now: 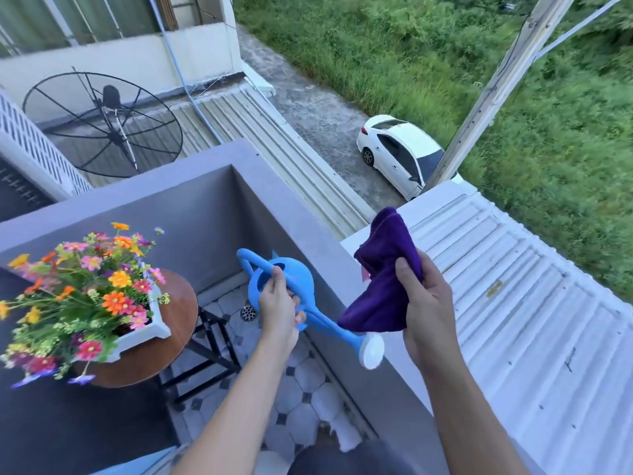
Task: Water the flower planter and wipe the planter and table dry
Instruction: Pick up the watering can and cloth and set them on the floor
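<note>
A white rectangular planter (156, 329) full of colourful flowers (96, 289) stands on a small round brown table (178, 323) at the left. My left hand (279, 305) grips the handle of a blue watering can (291, 275), held over the balcony floor right of the table. Its spout ends in a white rose (372, 350) that points right and down, away from the planter. My right hand (426, 303) holds a crumpled purple cloth (383, 272) above the balcony wall, just over the spout.
A grey balcony wall (342, 269) runs along the right and far side. The floor (294, 389) is tiled, with a round drain (247, 313). Beyond the wall lie a corrugated roof (513, 320), a satellite dish (102, 125), a white car (400, 152) and grass.
</note>
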`<move>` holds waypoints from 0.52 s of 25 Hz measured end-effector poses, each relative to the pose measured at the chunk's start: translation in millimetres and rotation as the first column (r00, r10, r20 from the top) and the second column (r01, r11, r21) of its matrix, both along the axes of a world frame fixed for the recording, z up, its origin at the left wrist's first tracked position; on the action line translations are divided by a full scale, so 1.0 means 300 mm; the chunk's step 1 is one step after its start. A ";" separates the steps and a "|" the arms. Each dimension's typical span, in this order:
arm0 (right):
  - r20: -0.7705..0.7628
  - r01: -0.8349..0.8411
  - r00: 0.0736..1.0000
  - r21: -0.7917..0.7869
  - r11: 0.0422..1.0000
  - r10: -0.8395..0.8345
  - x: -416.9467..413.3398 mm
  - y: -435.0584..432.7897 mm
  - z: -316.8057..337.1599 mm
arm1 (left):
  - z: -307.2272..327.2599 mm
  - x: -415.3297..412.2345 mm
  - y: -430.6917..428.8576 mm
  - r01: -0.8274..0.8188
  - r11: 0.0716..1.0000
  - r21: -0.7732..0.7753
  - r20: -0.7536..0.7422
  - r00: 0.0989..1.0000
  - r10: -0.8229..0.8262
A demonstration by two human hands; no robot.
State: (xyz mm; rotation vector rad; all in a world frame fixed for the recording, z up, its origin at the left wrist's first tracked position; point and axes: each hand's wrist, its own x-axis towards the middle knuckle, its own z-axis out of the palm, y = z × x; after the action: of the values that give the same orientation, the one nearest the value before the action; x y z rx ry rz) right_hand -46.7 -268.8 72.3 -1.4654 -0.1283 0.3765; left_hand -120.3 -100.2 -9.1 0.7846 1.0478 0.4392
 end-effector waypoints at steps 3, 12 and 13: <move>-0.021 -0.097 0.995 -0.026 0.995 0.096 -0.076 0.112 -0.072 | -0.128 -0.135 0.112 0.054 0.998 0.008 -0.131 0.990 -0.053; -0.162 -0.291 0.951 -0.189 0.938 0.263 -0.137 0.484 -0.780 | -0.827 -0.272 0.394 0.196 0.981 -0.011 -0.407 0.895 -0.183; -0.178 -0.310 0.944 -0.199 0.930 0.277 -0.120 0.523 -0.898 | -0.944 -0.253 0.429 0.206 0.979 0.005 -0.426 0.886 -0.184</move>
State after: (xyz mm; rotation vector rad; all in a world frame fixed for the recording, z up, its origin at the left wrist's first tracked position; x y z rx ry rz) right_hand -82.6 -112.1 -197.0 -1.6395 -0.1932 0.7637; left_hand -196.3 28.4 -292.2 1.0505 1.3490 0.1195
